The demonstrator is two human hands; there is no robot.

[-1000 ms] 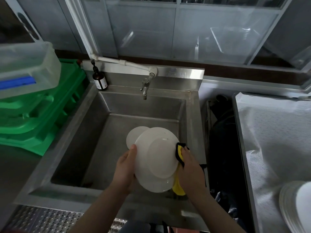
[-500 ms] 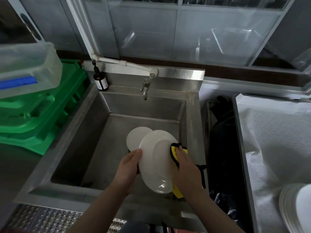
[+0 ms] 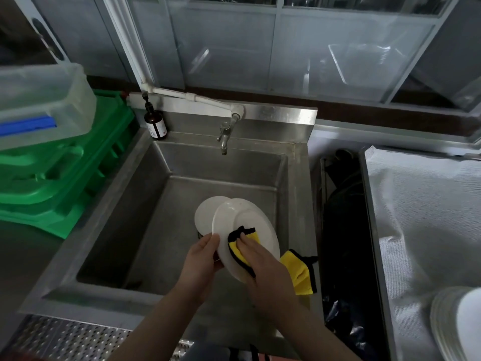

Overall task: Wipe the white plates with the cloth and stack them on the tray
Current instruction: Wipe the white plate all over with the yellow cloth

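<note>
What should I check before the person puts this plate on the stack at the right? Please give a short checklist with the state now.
1. Left hand grips the edge of the held plate: ok.
2. Right hand presses the yellow cloth on the plate face: ok.
3. Plate face wiped all over: cannot tell.
4. Back of the plate wiped: cannot tell, hidden.
5. Stack of plates at the right ready to take one more: ok, top is bare.
6. Second plate in the sink waits for wiping: not ok yet.
</note>
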